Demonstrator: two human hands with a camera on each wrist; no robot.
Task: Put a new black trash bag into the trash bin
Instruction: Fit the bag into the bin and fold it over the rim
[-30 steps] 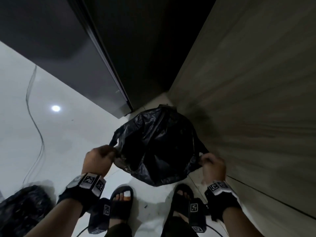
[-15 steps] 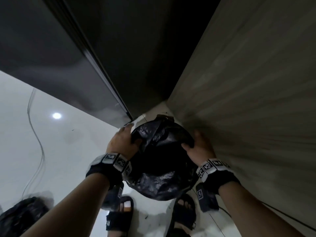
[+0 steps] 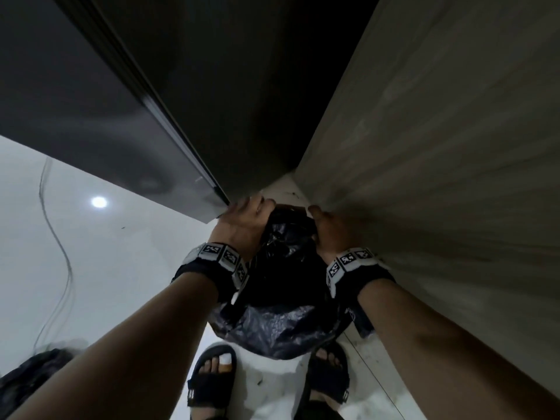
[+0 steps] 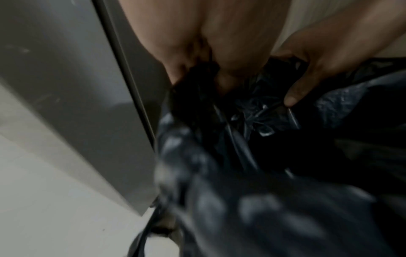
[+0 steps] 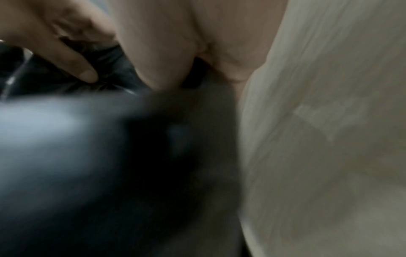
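A crinkled black trash bag [image 3: 281, 325] is draped over the trash bin, which stands in the gap between a dark appliance and a wood panel. The bin is almost wholly hidden under the plastic. Both hands are at the bag's far edge. My left hand [image 3: 245, 225] grips the plastic on the left, fingers curled into the folds [image 4: 252, 111] and thumb [image 4: 292, 100] pressing on top. My right hand [image 3: 331, 234] grips the right side against the wood panel, thumb [image 5: 87, 74] on the bag [image 5: 66, 139], fingers tucked down over its edge.
The dark grey appliance [image 3: 121, 116] closes in on the left and the wood-grain panel [image 3: 439, 177] on the right. My feet in black sandals [image 3: 212, 380] stand just before the bin. Another black bag [image 3: 30, 377] and a thin cable [image 3: 60, 253] lie on the white floor.
Both hands moved from the bag's near edge, where they held its mouth spread, forward to its far edge. The bag came down over the bin.
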